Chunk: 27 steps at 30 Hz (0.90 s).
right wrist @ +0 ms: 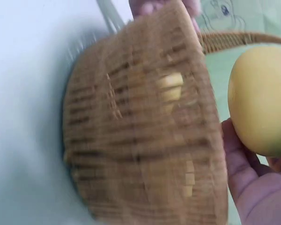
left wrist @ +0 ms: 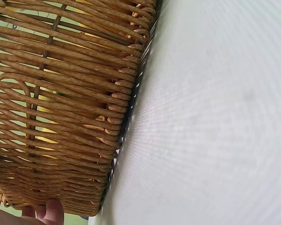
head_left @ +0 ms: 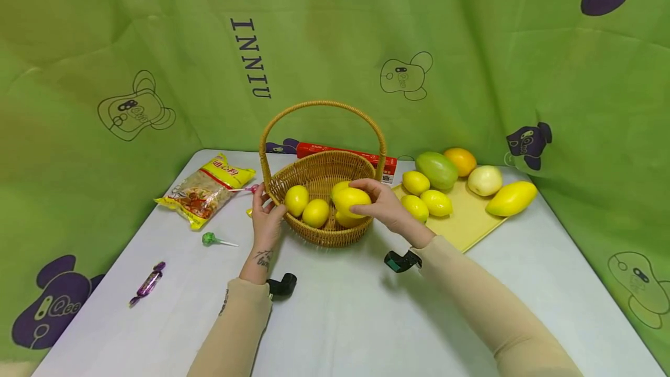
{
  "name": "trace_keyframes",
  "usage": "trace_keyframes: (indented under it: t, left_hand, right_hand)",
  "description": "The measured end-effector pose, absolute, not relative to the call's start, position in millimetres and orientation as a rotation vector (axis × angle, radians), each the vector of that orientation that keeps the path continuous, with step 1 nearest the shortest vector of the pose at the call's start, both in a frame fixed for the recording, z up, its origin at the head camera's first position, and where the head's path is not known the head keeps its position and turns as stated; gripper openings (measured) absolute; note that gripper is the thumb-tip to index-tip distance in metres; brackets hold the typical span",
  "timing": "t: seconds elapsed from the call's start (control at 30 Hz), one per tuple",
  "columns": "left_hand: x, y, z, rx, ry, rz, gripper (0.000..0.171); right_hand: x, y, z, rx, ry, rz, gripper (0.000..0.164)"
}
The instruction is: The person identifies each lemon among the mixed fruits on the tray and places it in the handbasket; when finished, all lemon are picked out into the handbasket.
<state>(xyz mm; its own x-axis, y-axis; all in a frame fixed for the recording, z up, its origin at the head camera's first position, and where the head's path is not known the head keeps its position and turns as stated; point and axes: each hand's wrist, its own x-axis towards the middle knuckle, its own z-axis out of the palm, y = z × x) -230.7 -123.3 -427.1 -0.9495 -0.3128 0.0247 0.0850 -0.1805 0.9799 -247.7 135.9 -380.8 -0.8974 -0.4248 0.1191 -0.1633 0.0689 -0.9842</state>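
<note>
One smooth, rounded yellow fruit (head_left: 353, 202), near the centre of the frame, is pinched between thumb and fingers of the right hand (head_left: 384, 207) above a woven wicker basket (head_left: 328, 240), while the left hand (head_left: 267, 223), left of centre, grips its coarse, curved rim (right wrist: 210, 98).

Printed green cloth (head_left: 324, 57) hangs behind and beside a white table (head_left: 335, 319).

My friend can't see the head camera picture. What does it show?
A right-hand grip holds a yellow fruit over a wicker basket of similar fruit, the left-hand grip on its edge. More fruit sits at right.
</note>
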Motion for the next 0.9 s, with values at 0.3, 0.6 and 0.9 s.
trace_keyframes:
  t: [0.3, 0.6, 0.9]
  left_hand:
    - [-231, -123, -429, 0.251, -1.806, -2.215, 0.078]
    - [-234, -123, -428, 0.277, -1.835, -2.191, 0.077]
    - [-233, -123, -429, 0.271, -1.845, -2.178, 0.078]
  right_hand:
    - [-245, 118, -383, -0.559, 2.094, -2.002, 0.050]
    - [-233, 156, -373, -0.608, 2.055, -2.287, 0.039]
    - [-248, 232, -388, -0.637, 2.105, -2.442, 0.038]
